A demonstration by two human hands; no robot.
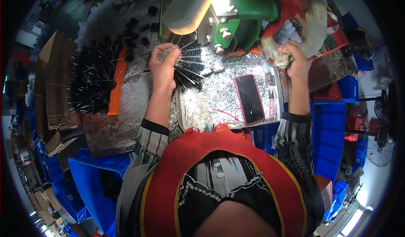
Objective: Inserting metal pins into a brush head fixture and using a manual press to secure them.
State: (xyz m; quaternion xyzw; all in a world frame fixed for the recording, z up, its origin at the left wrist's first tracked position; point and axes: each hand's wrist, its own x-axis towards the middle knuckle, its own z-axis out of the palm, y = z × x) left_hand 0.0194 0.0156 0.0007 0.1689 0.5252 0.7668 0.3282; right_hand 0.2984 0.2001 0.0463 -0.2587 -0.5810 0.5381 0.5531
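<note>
My left hand [163, 66] grips a fanned bundle of black bristle brushes [189, 63] by their wire stems, holding it over the metal tray [219, 97] covered in silvery wire clippings. The brush heads point right, toward the green machine [236, 17]. My right hand [295, 60] is closed on a wad of dirty cloth [282, 53] wrapped around a lever at the machine's right side.
A phone in a pink case [249, 98] and a pink pen [271, 104] lie on the tray. An orange bin [114, 85] heaped with black brushes [93, 79] stands at the left. Blue bins [327, 136] sit on both sides, cardboard boxes [52, 85] at far left.
</note>
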